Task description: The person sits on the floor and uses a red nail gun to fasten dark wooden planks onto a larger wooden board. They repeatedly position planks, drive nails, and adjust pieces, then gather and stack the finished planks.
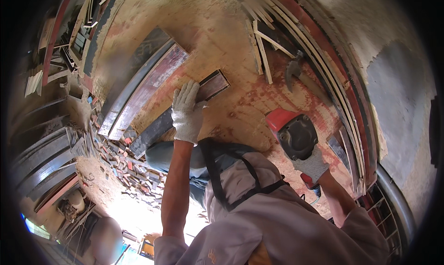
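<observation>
My left hand [188, 114], in a pale knit work glove, lies with its fingers stretched out on a long, narrow dark board [155, 131]. Past the fingertips the board's far end shows a reddish face with dark edges [214, 85]. On the right, my right hand [312, 165], gloved too, is wrapped round a red and black power tool [296, 134]. Its handle is mostly hidden by that hand, and its exact kind is unclear. Beyond it, a claw hammer [305, 78] with a wooden handle lies on the red-stained surface.
Wider planks [143, 91] lie left of the narrow board. Small wood offcuts [138, 177] are heaped at the lower left. Long thin strips [344, 91] curve along the right side, with loose slats [263, 52] at the far end. A grey pipe [395, 198] runs at the lower right.
</observation>
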Demonstrator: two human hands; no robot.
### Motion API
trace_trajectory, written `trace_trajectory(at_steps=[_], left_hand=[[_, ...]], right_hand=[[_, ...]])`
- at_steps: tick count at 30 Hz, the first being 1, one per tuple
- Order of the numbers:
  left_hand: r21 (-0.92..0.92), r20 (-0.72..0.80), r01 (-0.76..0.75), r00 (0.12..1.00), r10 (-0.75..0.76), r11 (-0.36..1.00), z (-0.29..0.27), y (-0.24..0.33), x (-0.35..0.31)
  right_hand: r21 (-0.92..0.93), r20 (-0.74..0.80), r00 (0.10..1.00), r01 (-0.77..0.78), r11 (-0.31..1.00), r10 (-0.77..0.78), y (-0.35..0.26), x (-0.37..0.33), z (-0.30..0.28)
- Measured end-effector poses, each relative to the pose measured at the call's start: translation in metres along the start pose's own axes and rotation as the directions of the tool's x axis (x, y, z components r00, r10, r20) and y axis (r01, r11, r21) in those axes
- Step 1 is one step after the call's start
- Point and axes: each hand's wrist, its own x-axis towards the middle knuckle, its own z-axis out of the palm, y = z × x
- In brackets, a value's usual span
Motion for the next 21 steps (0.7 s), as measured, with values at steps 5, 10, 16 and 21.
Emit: trace_trajectory(at_steps=[5,10,16,21], left_hand=[[-0.015,-0.027,-0.001,1.0,0.001,1.0,0.001,0.001,0.0],[0.065,-0.042,0.005,0.999,-0.002,0.998,0.002,0.003,-0.001],[0.067,-0.051,0.016,0.999,-0.013,0.998,0.008,0.002,-0.004],[0.053,-0.035,0.03,0.999,-0.029,0.998,0.008,0.001,-0.007]], right_hand=[[-0.127,-0.01,0.943,0.329,0.936,-0.333,0.02,0.008,0.007],[-0.185,0.048,0.752,0.654,0.734,-0.658,-0.019,0.052,0.034],[-0.248,0.238,0.839,0.54,0.805,-0.489,-0.102,0.069,0.051],[-0.268,0.2,0.722,0.691,0.672,-0.663,-0.098,0.07,0.061]])
